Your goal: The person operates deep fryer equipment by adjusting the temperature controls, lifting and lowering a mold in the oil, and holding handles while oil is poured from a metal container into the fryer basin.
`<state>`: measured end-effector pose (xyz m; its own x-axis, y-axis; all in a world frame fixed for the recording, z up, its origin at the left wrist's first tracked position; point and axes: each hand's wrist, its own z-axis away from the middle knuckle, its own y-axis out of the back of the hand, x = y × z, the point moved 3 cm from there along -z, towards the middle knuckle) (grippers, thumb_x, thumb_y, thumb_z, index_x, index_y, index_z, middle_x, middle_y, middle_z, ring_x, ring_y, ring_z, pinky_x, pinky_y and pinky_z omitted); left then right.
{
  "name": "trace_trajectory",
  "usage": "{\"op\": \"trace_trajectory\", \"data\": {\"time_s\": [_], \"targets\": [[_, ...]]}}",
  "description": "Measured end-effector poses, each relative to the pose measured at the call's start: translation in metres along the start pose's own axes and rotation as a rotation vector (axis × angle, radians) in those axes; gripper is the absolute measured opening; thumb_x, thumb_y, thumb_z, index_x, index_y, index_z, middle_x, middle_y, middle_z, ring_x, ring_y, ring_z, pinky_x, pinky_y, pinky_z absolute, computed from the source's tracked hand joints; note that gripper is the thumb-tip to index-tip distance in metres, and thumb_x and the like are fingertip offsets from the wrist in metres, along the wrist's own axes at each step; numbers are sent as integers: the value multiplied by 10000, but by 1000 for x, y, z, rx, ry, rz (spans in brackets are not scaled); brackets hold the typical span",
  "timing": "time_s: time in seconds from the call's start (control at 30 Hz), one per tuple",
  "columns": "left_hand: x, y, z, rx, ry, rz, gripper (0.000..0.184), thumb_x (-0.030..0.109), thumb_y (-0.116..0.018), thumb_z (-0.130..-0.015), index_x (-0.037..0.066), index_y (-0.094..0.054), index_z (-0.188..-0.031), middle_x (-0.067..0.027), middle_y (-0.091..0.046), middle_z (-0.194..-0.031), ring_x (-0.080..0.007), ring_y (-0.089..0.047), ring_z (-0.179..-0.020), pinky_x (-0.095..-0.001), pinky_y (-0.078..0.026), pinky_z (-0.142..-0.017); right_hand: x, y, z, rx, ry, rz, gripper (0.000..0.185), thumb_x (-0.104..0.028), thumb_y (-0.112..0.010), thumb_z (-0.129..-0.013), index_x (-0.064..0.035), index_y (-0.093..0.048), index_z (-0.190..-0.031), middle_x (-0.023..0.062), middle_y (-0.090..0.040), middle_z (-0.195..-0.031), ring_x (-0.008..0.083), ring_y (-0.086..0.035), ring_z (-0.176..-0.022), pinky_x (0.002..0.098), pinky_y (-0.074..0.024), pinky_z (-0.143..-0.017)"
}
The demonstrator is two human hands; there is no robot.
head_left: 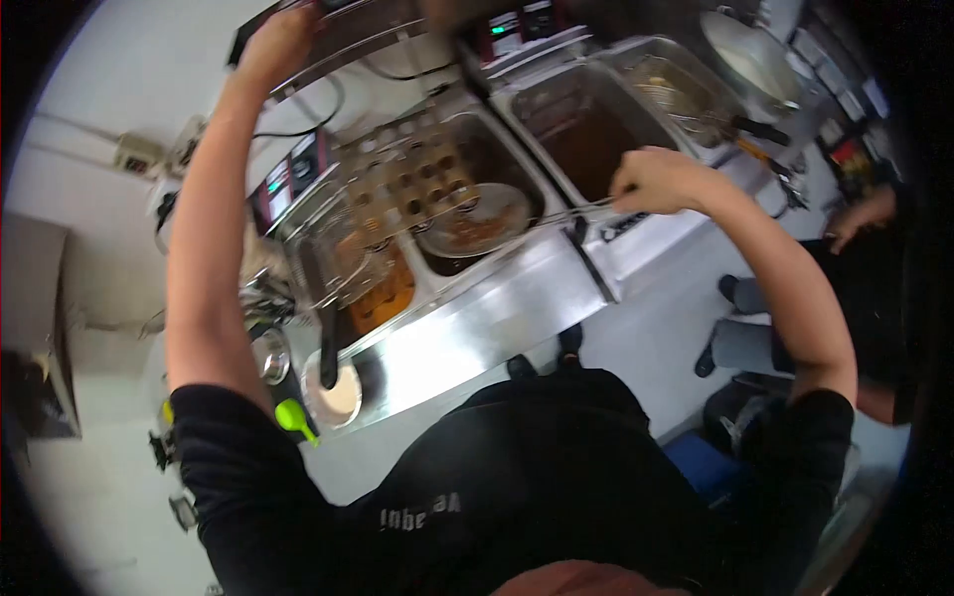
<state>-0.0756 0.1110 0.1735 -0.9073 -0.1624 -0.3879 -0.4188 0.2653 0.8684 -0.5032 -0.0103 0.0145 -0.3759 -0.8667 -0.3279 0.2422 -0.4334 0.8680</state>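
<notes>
My right hand (661,181) is closed around the thin metal handle of a round skimmer (517,199). The skimmer's wide bowl lies over a fryer vat (437,266), with brown fried bits (475,230) in it. Up at the top left, my left hand (278,45) is raised with its fingers curled at the edge of a dark panel (343,40); what they grip is hidden. Between my arms, a metal rack with rows of round holes (407,174) sits above the vats. A wire fry basket (333,263) with a black handle rests over orange-brown oil (383,303).
A second vat of dark oil (586,149) lies right of the skimmer, and another basket (676,99) beyond it. A white tub (336,392) and a green scoop (293,417) stand at the lower left. Another person (845,298) is at the right edge.
</notes>
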Motion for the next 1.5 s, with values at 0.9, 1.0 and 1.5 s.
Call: {"op": "trace_trajectory", "data": {"time_s": [0.9,1.0,1.5], "targets": [[12,-2,8,-56,156,-64,291,300,-568,-920,30,-669,-960,-218,-677,-857,-384,-663,-825,-488,-526,-718,10,-89,0,449,-129,-19,244,-297,-648,-860,-109,-698,-1008,174,-676,-851,356,-658,-830,469,-530,-732],[11,-1,8,-46,180,-63,282,293,-566,-919,35,-677,-944,-219,-678,-846,-383,-665,-821,-484,-528,-717,7,-83,8,526,-84,70,286,-289,-641,-864,-110,-684,-1082,161,-670,-887,348,-662,-815,459,-536,-714],[10,-24,18,-72,145,21,261,264,-559,-922,45,-634,-1044,-210,-671,-959,-388,-655,-884,-484,-525,-740,-15,-43,56,614,-170,230,354,-247,-685,-836,-74,-662,-1144,152,-655,-899,337,-664,-807,436,-537,-717]]}}
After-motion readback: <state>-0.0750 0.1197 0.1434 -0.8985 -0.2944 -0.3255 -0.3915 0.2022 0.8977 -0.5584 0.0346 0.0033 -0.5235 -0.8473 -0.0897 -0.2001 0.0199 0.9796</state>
